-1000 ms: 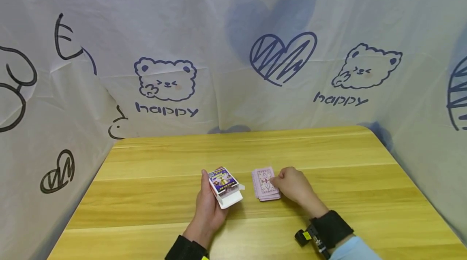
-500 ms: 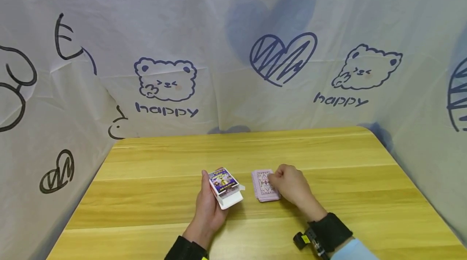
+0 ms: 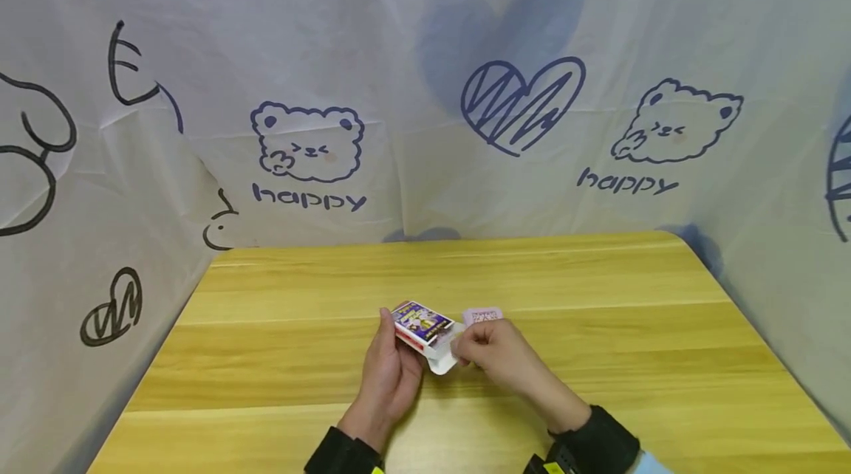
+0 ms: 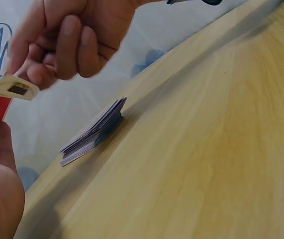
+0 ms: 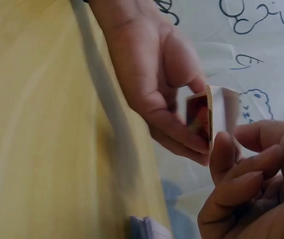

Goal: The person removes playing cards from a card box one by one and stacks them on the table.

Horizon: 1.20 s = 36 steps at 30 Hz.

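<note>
My left hand (image 3: 391, 378) holds a purple-and-white playing card box (image 3: 422, 322) above the table, its open end turned toward my right hand (image 3: 500, 356). At that end a white flap (image 3: 442, 363) sticks out. In the right wrist view, the thumb and index finger of my right hand pinch the white flap (image 5: 224, 110); the other fingers are curled. No card can be made out in that hand. A stack of pink-backed playing cards (image 3: 482, 314) lies on the table, partly hidden behind my right hand in the head view. The left wrist view shows the stack's edges (image 4: 93, 133).
The yellow wooden table (image 3: 279, 356) spreads around both hands. Behind it and along the sides hangs a pale cloth (image 3: 412, 127) with blue bear and heart drawings. Black straps with small cameras (image 3: 592, 444) sit on the wrists.
My right hand has left the card stack and come left and nearer to the box's flap. The box has turned and shifted slightly right in my left hand. The view has shifted a little.
</note>
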Motion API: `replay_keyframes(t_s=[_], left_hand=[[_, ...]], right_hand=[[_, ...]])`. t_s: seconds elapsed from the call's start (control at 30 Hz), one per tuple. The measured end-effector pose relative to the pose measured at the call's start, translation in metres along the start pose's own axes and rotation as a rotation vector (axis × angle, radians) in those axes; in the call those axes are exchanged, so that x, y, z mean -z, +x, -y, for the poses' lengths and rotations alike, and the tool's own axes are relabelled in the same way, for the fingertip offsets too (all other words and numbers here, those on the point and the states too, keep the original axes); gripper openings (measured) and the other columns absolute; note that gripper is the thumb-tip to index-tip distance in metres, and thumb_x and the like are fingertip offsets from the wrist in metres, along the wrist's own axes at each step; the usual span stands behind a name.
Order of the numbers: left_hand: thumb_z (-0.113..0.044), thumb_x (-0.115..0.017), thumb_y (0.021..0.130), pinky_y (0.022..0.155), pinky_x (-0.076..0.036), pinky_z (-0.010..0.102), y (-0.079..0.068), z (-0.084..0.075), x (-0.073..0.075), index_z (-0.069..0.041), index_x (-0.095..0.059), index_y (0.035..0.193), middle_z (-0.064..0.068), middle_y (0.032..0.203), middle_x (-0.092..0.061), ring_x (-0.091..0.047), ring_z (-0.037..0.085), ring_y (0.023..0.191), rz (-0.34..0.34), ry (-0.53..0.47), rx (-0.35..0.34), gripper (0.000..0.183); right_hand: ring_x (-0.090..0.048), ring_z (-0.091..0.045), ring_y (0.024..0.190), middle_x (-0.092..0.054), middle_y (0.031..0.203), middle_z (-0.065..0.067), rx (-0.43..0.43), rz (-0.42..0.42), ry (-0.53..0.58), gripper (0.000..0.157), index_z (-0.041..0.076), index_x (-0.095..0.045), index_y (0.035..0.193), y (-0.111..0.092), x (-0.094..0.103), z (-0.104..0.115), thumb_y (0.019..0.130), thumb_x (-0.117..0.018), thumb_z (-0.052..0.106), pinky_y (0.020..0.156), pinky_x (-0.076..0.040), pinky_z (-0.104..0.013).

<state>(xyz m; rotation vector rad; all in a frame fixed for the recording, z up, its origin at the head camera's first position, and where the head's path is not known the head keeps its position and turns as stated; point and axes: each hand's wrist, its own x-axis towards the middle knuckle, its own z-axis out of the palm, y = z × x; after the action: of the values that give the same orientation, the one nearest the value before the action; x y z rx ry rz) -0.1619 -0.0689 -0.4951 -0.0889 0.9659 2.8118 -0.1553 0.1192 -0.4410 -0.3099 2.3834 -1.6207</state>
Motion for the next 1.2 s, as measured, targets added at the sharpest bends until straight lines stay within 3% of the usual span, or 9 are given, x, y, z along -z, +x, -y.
replay_keyframes(t_s=[0.17,0.43,0.7,0.93,1.07,1.2], left_hand=[[-0.049,-0.04,0.1,0.109,-0.041,0.035,-0.003,0.0,-0.001,-0.006,-0.026,0.146,0.018,0.149,-0.034,-0.043,0.026,0.132,0.071,0.0,0.008,0.064],[-0.043,-0.041,0.102,0.11,-0.039,0.034,-0.005,-0.002,0.001,-0.006,-0.027,0.146,0.014,0.145,-0.042,-0.042,0.026,0.133,0.147,-0.013,0.009,0.059],[-0.043,-0.039,0.103,0.11,-0.038,0.033,-0.005,-0.003,0.003,-0.006,-0.024,0.147,0.014,0.146,-0.039,-0.042,0.026,0.133,0.132,-0.014,0.013,0.06],[-0.045,-0.041,0.102,0.109,-0.041,0.032,-0.006,-0.004,0.007,-0.007,-0.028,0.145,0.016,0.149,-0.035,-0.045,0.024,0.13,0.085,0.001,-0.005,0.059],[-0.045,-0.039,0.102,0.109,-0.04,0.032,-0.005,-0.003,0.006,-0.007,-0.028,0.146,0.016,0.149,-0.034,-0.045,0.023,0.131,0.103,0.021,-0.009,0.059],[-0.045,-0.041,0.102,0.11,-0.039,0.033,-0.004,-0.002,0.005,-0.007,-0.028,0.144,0.018,0.15,-0.031,-0.043,0.024,0.132,0.115,0.003,0.004,0.058]], right_hand=[[-0.042,-0.011,0.054,-0.06,0.065,-0.008,-0.067,-0.071,0.016,0.034,0.005,-0.067,0.069,0.001,-0.004,-0.002,0.089,-0.069,0.032,0.043,-0.031,-0.021],[-0.047,-0.012,0.055,-0.056,0.057,0.0,-0.075,-0.148,0.04,0.031,0.001,-0.065,0.065,0.006,-0.008,-0.006,0.085,-0.072,0.023,0.046,-0.033,-0.021],[-0.034,-0.006,0.04,-0.055,0.057,0.0,-0.094,-0.036,0.243,0.024,-0.005,-0.062,0.073,0.007,-0.006,-0.01,0.086,-0.069,0.014,0.037,-0.028,-0.019],[-0.039,-0.007,0.042,-0.048,0.054,0.005,-0.108,0.074,0.271,0.016,-0.006,-0.062,0.086,0.007,-0.002,-0.01,0.083,-0.068,0.009,0.04,-0.033,-0.019],[-0.037,-0.007,0.042,-0.05,0.056,0.003,-0.122,0.062,0.256,0.017,-0.007,-0.062,0.089,0.006,-0.001,-0.01,0.082,-0.067,0.008,0.038,-0.033,-0.019],[-0.034,-0.008,0.039,-0.052,0.055,0.003,-0.118,0.019,0.224,0.023,-0.006,-0.064,0.085,0.004,0.0,-0.009,0.089,-0.065,0.016,0.036,-0.029,-0.021]])
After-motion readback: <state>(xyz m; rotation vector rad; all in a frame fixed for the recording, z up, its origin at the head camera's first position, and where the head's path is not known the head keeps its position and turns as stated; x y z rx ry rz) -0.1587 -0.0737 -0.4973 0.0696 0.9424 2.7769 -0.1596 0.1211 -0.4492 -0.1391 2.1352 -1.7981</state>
